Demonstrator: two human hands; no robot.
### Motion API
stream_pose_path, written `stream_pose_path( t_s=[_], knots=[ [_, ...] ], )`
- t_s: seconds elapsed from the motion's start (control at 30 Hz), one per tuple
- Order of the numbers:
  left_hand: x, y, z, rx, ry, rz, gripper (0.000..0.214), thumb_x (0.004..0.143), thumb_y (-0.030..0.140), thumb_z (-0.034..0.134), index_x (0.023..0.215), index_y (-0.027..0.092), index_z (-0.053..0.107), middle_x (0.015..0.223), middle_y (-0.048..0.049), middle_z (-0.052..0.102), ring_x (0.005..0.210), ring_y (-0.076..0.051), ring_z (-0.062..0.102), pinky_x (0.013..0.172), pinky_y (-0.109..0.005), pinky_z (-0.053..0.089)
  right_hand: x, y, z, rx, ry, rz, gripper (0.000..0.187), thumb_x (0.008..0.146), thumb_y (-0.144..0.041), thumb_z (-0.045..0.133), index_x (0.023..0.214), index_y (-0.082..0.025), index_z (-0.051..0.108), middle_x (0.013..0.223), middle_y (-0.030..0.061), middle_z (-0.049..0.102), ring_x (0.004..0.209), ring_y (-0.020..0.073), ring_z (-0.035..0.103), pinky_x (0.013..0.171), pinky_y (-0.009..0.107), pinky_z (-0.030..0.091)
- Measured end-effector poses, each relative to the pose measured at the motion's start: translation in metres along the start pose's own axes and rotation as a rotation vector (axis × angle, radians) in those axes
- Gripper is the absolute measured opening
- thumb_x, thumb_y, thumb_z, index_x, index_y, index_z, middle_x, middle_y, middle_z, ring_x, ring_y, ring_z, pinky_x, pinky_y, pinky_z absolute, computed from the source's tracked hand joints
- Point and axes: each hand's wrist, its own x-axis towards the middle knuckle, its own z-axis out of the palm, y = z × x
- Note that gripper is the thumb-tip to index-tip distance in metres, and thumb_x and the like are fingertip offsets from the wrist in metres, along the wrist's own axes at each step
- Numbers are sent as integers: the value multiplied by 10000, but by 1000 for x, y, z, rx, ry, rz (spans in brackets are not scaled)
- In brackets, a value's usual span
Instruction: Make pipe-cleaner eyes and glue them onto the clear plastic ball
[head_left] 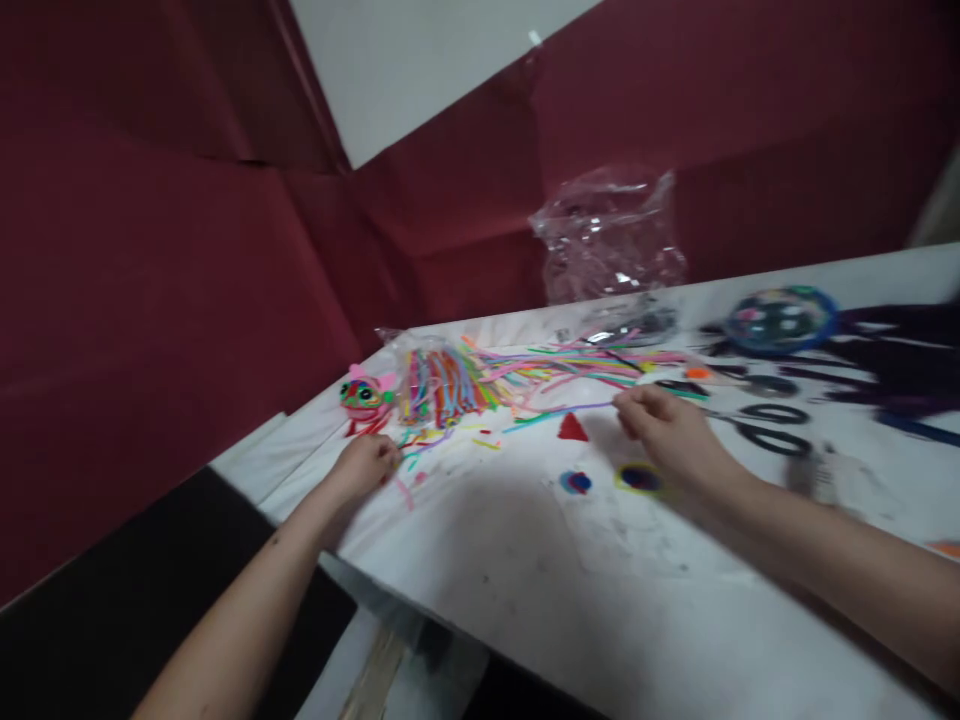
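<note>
My right hand (660,425) is closed in a pinch above the table. A thin purple pipe cleaner (592,405) runs left from its fingertips. My left hand (367,462) is closed at the table's left side, and what its fingers hold, if anything, I cannot make out. Short pipe cleaner pieces (420,455) lie just right of it. Behind it sits a colourful figure (366,395) with googly eyes and pink on top. A red triangle (573,428), a blue round piece (577,483) and a dark disc with a yellow rim (639,478) lie between my hands.
A bundle of pipe cleaners in clear plastic (439,385) lies at the back, loose ones (555,365) beside it. Scissors (772,428) lie beyond my right hand. A round blue-edged item (781,320) and a clear bag (611,240) are behind. The table's front edge (397,600) drops off.
</note>
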Motion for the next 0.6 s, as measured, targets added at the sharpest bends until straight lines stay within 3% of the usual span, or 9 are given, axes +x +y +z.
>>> stream_pose_path(
  t_s=[0.1, 0.27, 0.4, 0.6],
  knots=[
    [-14, -9, -1, 50, -63, -20, 159, 645, 145, 484, 562, 194, 611, 551, 7, 603, 540, -138, 512, 539, -220, 340, -1, 7, 1, -48, -64, 14, 279, 686, -465, 595, 558, -238, 497, 466, -25, 472, 452, 146, 410, 463, 287, 320],
    [-18, 11, -2, 69, -122, 105, 188, 675, 110, 460, 589, 186, 608, 646, -9, 621, 611, -141, 526, 574, -222, 333, -4, 14, 3, -98, -115, 11, 269, 709, -478, 558, 584, -245, 514, 501, -10, 490, 466, 155, 407, 449, 292, 321],
    [-8, 32, 6, 68, -140, 181, 193, 708, 122, 461, 631, 180, 628, 647, -14, 617, 611, -143, 528, 575, -223, 349, -6, 13, 4, -87, -112, 14, 278, 700, -480, 565, 588, -234, 502, 497, -18, 481, 447, 135, 397, 423, 271, 315],
    [22, 68, 28, 51, -80, 217, 226, 816, 165, 439, 784, 174, 663, 894, -62, 664, 847, -181, 571, 769, -268, 404, -9, 7, 5, -60, -162, -8, 308, 728, -493, 560, 616, -210, 510, 484, -38, 479, 434, 110, 404, 422, 240, 317]
  ],
)
